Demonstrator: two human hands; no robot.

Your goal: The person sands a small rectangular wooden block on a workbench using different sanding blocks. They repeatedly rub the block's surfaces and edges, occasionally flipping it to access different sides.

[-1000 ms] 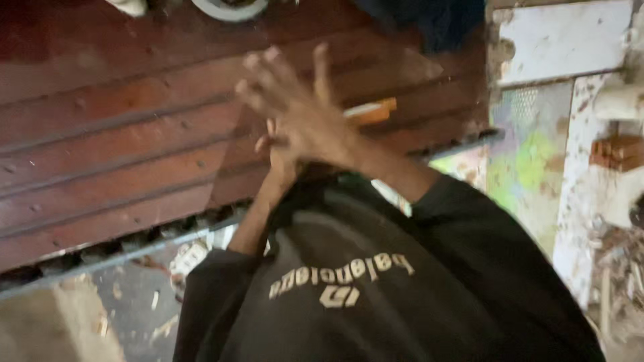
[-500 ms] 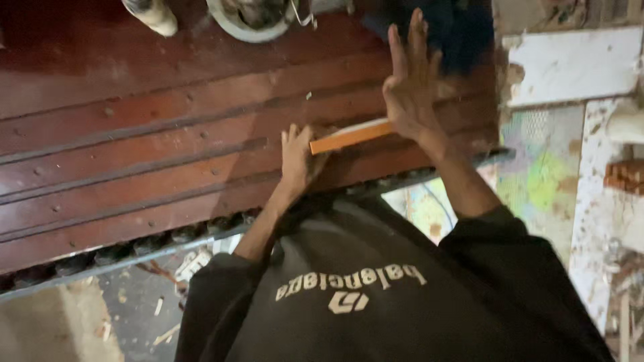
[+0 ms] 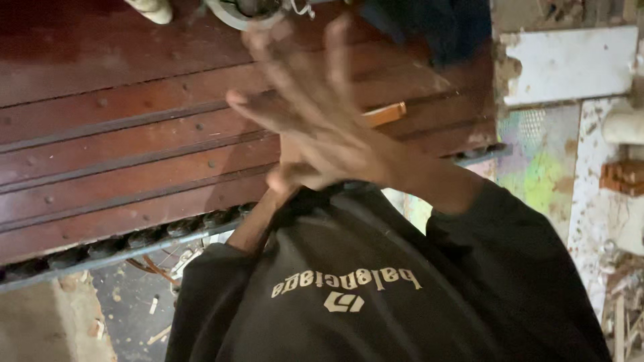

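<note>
My right hand (image 3: 322,127) is open and blurred, fingers spread, above the red-brown wooden planks (image 3: 121,147). It holds nothing. It covers my left hand; only my left forearm (image 3: 258,221) shows, rising from the black sleeve to under the right palm. An orange flat stick (image 3: 386,114) pokes out to the right from behind the right hand, lying across the planks where my left hand gripped it a moment ago. My black sweatshirt (image 3: 376,288) fills the lower frame.
A metal rail with dark rollers (image 3: 134,241) runs along the planks' near edge. A white round object (image 3: 231,15) and blue cloth (image 3: 436,27) lie at the top. At right are a white board (image 3: 570,64), a white pipe (image 3: 624,127), a brick (image 3: 624,177) and rubble.
My right hand has swung from the upper right, beyond the stick, leftward and down, so it now covers my left hand. The orange stick has stayed in place.
</note>
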